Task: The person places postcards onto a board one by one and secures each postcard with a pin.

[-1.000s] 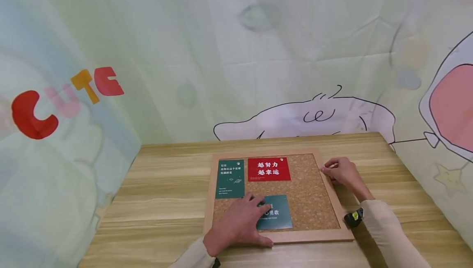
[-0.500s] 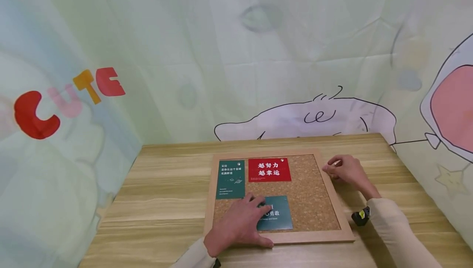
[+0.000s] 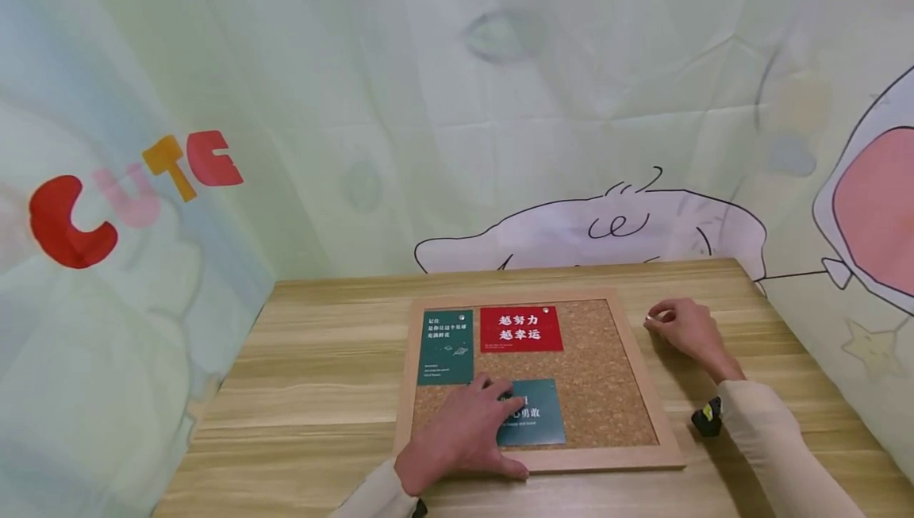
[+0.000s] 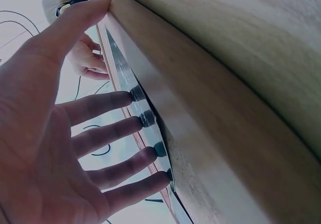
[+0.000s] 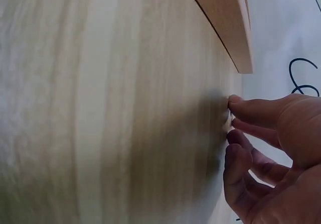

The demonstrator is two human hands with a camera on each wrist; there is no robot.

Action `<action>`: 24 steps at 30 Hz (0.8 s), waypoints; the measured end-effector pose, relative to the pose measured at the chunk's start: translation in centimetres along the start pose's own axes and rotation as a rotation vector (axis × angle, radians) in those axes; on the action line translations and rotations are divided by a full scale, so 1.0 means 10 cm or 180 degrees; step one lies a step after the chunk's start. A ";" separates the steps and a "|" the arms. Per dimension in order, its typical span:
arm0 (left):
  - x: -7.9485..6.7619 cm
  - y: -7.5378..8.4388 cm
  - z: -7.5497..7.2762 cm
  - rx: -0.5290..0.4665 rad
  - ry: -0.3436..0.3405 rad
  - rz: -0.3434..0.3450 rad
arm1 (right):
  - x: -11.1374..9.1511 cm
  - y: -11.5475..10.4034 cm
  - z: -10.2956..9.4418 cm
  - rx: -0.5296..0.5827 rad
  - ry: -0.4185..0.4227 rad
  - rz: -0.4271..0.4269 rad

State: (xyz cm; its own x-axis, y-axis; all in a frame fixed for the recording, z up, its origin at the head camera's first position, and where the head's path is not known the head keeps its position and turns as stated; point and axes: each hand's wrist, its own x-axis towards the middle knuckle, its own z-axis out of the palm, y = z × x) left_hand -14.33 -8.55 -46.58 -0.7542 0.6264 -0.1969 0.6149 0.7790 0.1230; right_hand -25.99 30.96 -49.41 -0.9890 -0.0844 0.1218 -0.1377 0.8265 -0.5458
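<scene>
A wood-framed corkboard (image 3: 593, 383) lies flat on the table with three cards on it. My left hand (image 3: 467, 427) spreads over the lower teal card (image 3: 539, 415), hiding its left part. In the left wrist view its fingertips touch that card and its thumb rests on the board's frame (image 4: 165, 78). A green card (image 3: 446, 359) and a red card (image 3: 521, 335) each carry a small pale pushpin at the top. Right of the board, my right hand (image 3: 689, 331) pinches what looks like a small pale pushpin (image 3: 648, 317), mostly hidden between thumb and forefinger, close to the tabletop.
The wood-grain table (image 3: 321, 367) extends on both sides of the board. Behind it and at the sides hangs a pale printed curtain (image 3: 343, 105). In the right wrist view the corner of the board's frame (image 5: 225, 23) stands near my right fingertips.
My right hand has moved rightward from the board's right frame edge to over the table. My left hand and the cards have stayed in place.
</scene>
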 end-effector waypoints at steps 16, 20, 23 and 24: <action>0.01 0.00 0.00 0.0044 0.0038 0.0015 | 0.08 0.00 0.07 -0.0217 -0.0028 -0.0220; 0.01 0.00 0.00 0.0031 0.0027 0.0012 | 0.07 -0.04 0.09 -0.0224 0.0043 -0.0306; 0.01 0.00 0.00 0.0022 0.0027 0.0012 | 0.07 -0.08 0.10 -0.0177 0.0155 -0.0397; 0.02 0.00 0.00 0.0017 0.0026 0.0011 | 0.07 -0.10 0.09 -0.0169 0.0194 -0.0435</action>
State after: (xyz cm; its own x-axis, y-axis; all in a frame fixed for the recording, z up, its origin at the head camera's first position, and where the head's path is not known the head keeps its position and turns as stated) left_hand -14.41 -8.42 -46.64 -0.7539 0.6294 -0.1885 0.6187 0.7766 0.1185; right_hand -26.56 29.53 -49.55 -0.9558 -0.1655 0.2428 -0.2661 0.8381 -0.4763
